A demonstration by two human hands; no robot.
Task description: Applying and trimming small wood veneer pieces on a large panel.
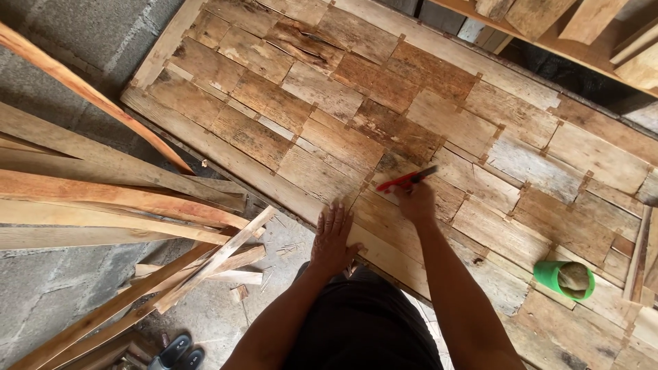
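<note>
A large panel of woven wooden slats (329, 137) lies flat before me, edged by a plank frame. My left hand (334, 236) rests flat on the panel's near edge plank, fingers spread and holding nothing. My right hand (415, 200) is closed around a red-handled tool (406, 180) with a dark tip, held over the slats near the middle of the panel. Both forearms reach forward from my dark clothing at the bottom of the view.
A green cup (565, 279) with something brown inside lies on the panel at the right. Loose planks and offcuts (116, 205) are piled on the concrete floor at the left. Dark shoes (175, 351) sit at the bottom left. More boards (582, 27) lean at the top right.
</note>
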